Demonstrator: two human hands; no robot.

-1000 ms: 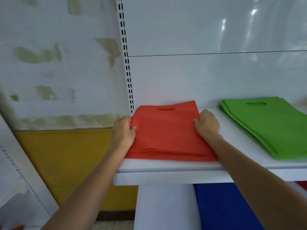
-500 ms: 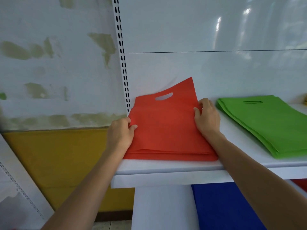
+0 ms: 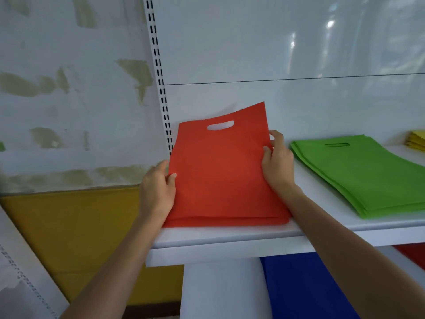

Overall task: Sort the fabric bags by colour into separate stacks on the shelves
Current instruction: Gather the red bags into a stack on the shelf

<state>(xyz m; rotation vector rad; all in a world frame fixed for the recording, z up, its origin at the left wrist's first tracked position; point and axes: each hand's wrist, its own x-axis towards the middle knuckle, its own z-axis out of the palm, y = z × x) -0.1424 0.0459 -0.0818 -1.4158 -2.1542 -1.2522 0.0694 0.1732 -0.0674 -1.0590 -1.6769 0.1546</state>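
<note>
A stack of red fabric bags (image 3: 220, 176) with a cut-out handle stands tilted up on its lower edge at the left end of the white shelf (image 3: 230, 236). My left hand (image 3: 158, 189) grips the stack's left edge, thumb on the front. My right hand (image 3: 278, 164) grips the right edge, fingers curled behind. A flat stack of green bags (image 3: 368, 176) lies to the right on the same shelf. The corner of a yellow stack (image 3: 417, 140) shows at the far right.
A slotted white upright (image 3: 161, 88) and white back panel stand behind the shelf. Blue fabric (image 3: 303, 286) and a bit of red fabric (image 3: 411, 252) lie on the shelf below. A patchy wall with a yellow lower band (image 3: 69, 238) is to the left.
The red stack lay flat on the shelf; both hands have tipped its far end upward, so it now stands steeply on its near edge. My right hand slid up along the right edge.
</note>
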